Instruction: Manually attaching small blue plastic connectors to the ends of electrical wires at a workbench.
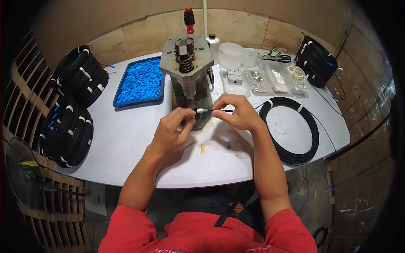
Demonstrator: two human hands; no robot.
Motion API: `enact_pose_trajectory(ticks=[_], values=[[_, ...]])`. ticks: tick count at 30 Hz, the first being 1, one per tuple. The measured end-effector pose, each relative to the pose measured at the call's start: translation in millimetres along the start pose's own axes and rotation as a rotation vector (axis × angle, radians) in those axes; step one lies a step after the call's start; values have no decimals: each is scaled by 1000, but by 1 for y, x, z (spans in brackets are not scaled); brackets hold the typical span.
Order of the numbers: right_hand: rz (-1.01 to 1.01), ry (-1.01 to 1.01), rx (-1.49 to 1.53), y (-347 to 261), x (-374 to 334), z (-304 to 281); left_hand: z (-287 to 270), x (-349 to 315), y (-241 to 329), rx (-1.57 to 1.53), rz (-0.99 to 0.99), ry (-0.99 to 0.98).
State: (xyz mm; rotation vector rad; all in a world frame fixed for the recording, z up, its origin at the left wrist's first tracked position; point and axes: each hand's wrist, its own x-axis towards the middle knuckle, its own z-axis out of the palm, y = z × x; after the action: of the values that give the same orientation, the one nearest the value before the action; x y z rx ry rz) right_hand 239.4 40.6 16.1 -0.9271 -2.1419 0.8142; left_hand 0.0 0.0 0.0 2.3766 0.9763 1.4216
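Note:
A small white cable connector (202,110) sits at the end of a thin black cable (229,111), level with the lower part of a metal hand press (190,90). My right hand (237,113) pinches the cable just behind the connector, between thumb and forefinger. At the connector's other end, my left hand (171,128) is closed, its curled fingertips on the tip; the exact contact is partly hidden. Both hands are close in front of the press. From my right hand the cable leads toward a large black cable coil (314,145) lying flat on the right.
A blue tray (116,103) of small blue parts stands left of the press. Bundled black coils (67,130) are stacked at the left edge, more coils (316,61) at the far right. Clear boxes of small parts (257,80) and a white tub (230,55) stand behind.

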Motion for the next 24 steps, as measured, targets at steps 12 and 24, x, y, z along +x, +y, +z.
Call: enact_pose_trajectory(ticks=[12, 24], values=[[-146, 826, 489, 18, -7, -60, 36, 11, 25, -254, -31, -220], [-23, 849, 648, 32, -4, -99, 102, 147, 63, -427, -271, 80]])
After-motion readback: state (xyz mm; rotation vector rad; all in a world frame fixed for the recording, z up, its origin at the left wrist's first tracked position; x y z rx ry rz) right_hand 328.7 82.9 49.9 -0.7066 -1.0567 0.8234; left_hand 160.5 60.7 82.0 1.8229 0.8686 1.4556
